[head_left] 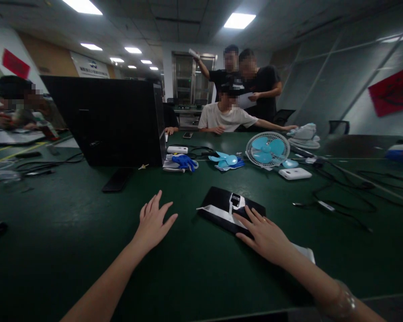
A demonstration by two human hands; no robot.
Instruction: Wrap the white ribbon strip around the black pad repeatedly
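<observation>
A black flat case (218, 199) with white strips and a small square window lies on the dark green table (184, 277). Over its right part rests my right hand (263, 232), fingers spread and gripping nothing. To the left of the case, my left hand (154, 223) is at the table with its fingers apart and nothing in it. Part of a pale flat item (305, 253) shows from beneath my right forearm.
Beyond the hands are a large black monitor (121, 120), blue gloves (185, 163), loose blue fan blades (224, 159), a caged fan (267, 150) and a white device (294, 174). Black cables (342, 197) spread at the right. Several people are across the table.
</observation>
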